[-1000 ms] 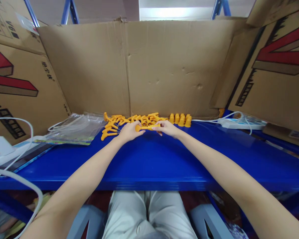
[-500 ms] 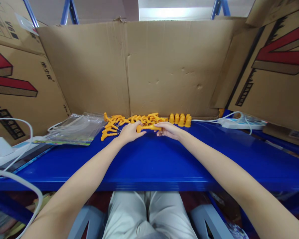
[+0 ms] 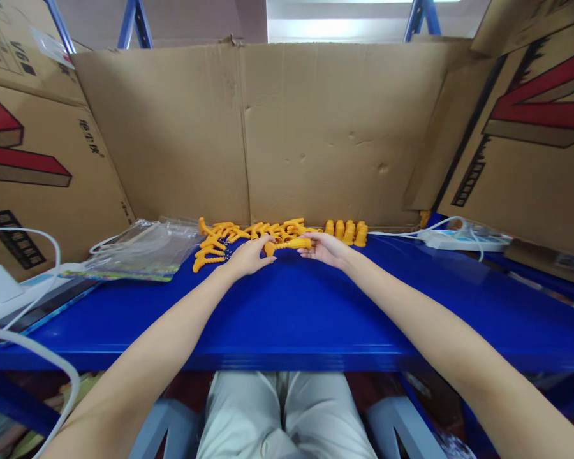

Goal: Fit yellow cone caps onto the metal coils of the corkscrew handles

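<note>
Between my hands, above the blue table [image 3: 296,306], is an orange plastic handle [image 3: 294,243] with a ribbed, twisted-looking shaft, held roughly level. My left hand [image 3: 249,256] closes on its rounded left end, thumb in front. The fingers of my right hand [image 3: 329,249] are closed around the wider right end and partly hide it. Just beyond and to the left lies a pile of similar curved orange handles [image 3: 210,243], some with dark tips. Several orange cup-shaped pieces [image 3: 349,232] stand upright in rows past my right hand.
A cardboard sheet [image 3: 335,134] walls off the back, with printed boxes on both sides. Clear plastic bags [image 3: 138,252] lie at the left near a white cable. A white power strip [image 3: 463,237] sits at the right. The table's front edge [image 3: 291,361] runs above my lap.
The handle has tilted slightly and its right end shows more, as my right fingers have shifted along it. Both hands stay in nearly the same place.
</note>
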The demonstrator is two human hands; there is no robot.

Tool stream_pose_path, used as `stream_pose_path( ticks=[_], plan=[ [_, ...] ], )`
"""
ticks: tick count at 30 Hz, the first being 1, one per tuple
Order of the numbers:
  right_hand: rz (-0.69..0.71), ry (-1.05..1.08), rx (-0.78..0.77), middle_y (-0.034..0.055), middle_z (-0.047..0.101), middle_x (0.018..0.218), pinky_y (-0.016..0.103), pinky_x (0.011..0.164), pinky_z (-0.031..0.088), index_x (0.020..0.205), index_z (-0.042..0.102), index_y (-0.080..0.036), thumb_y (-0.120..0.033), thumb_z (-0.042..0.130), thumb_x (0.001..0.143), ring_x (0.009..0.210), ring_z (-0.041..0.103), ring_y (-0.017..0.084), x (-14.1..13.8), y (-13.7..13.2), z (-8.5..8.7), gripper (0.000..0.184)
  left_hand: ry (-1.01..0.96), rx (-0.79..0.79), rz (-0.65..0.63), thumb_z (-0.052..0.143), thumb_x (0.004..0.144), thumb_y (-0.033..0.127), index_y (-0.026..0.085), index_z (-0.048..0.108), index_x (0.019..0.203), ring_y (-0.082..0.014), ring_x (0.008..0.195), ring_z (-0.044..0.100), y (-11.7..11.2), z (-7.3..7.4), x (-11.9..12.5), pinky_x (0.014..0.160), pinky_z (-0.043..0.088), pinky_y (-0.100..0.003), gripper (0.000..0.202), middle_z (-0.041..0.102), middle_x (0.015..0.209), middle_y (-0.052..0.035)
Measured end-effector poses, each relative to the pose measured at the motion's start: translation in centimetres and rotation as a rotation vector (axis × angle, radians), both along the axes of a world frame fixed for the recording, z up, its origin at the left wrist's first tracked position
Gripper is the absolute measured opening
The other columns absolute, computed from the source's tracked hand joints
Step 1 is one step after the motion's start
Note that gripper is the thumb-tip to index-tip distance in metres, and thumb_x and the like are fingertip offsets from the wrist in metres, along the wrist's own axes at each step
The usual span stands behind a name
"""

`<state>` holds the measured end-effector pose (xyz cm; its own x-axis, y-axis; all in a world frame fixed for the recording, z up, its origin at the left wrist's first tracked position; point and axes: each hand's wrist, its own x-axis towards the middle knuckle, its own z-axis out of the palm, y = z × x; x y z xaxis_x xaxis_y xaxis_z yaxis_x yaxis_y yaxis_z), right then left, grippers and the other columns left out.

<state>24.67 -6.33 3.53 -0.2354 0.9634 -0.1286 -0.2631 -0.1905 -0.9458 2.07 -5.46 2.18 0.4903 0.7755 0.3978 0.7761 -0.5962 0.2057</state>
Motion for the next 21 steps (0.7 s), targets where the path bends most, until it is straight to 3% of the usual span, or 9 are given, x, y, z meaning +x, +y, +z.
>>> stream_pose_path(
  ticks=[10,21],
  plan=[
    [0.000,0.020,-0.003,0.0023,0.067,0.067,0.022,0.067,0.054,0.082,0.060,-0.019,-0.017,0.044,0.096,0.057,0.064,0.010,0.06,0.40,-0.22,0.021,0.010,0.053,0.027,0.061,0.081,0.032,0.022,0.054,0.119,-0.0222,0.095,0.065,-0.30,0.36,-0.05,0.082,0.047,-0.032,0.040,0.069,0.103,-0.0056],
    [-0.022,0.066,-0.035,0.0013,0.066,0.064,0.021,0.060,0.055,0.085,0.058,-0.018,-0.016,0.042,0.096,0.056,0.065,0.011,-0.20,0.06,-0.02,0.019,0.100,0.161,0.005,0.057,0.086,0.035,0.021,0.051,0.125,-0.0233,0.103,0.064,-0.46,0.47,-0.38,0.086,0.049,-0.034,0.042,0.067,0.117,-0.0085]
  ],
)
